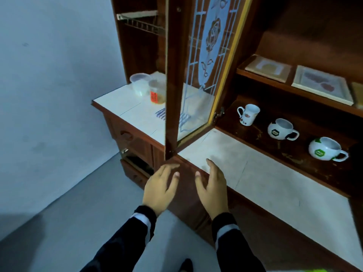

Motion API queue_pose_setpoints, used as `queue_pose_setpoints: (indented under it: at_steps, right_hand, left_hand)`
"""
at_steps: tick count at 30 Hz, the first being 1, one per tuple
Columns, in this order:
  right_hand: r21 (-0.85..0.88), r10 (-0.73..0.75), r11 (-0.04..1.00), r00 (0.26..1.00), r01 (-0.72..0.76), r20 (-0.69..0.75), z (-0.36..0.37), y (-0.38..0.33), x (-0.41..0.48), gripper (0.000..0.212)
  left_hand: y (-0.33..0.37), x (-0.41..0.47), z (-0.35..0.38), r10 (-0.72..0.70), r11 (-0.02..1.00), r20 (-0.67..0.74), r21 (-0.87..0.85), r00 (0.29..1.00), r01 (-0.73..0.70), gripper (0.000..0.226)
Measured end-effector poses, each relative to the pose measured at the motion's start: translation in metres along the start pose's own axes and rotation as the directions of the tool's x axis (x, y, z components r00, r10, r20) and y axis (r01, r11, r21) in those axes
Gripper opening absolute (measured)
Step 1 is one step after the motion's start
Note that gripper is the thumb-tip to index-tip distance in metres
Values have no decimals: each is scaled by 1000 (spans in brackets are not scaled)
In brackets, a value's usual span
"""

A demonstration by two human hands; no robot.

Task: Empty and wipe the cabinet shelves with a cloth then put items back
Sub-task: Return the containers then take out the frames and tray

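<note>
A brown wooden cabinet stands ahead with its glass door (198,71) swung open toward me. Behind the door, on the white counter (125,107), sit a clear plastic tub (139,83) and a small jar with an orange label (156,92). On the dark lower shelf (306,160) to the right stand three white mugs (248,114), (281,128), (326,149). My left hand (160,188) and my right hand (213,188) hover side by side, fingers relaxed and holding nothing, just below the door's bottom corner. No cloth is in view.
Two framed pictures (268,68), (322,84) lie flat on the upper right shelf. A wire rack (141,22) hangs inside the left compartment. A drawer (137,163) under the counter stands partly pulled out. Grey floor (78,222) and a pale wall fill the left.
</note>
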State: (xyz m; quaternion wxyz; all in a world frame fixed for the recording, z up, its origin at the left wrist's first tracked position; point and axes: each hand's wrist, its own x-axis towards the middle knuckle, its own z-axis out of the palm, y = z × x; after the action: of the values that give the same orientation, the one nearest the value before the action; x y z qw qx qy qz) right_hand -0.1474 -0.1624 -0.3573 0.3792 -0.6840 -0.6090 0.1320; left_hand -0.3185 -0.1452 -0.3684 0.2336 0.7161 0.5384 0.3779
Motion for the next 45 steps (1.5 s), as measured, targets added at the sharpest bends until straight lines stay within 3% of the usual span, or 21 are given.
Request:
queue_pose_setpoints:
  at_steps: [6,11,19,35,45]
  right_hand:
    - [-1,-65,998,995,65,75,46,-52,-31,50]
    - [94,-149,986,974,135,169,84,-89,-36,51]
    - [186,-209,968,952,169,222,152,-137,5,54]
    - [138,-109,984,993,114,-44,250,-153,189,64]
    - [125,77,990,996,-72,-39,288,-142,248,76]
  left_hand:
    - [-38,-37,-57,-93,993,-102,57,990,100,41]
    - [-70,-48,-98,-158,982,-226,68,961,178,40]
    - [-125,-18,-139,-215,961,-310,101,926,257,43]
    - [-197,188,-151,-159,976,-221,114,962,187,48]
    - [-247,282,-139,-160,981,-75,101,984,167,56]
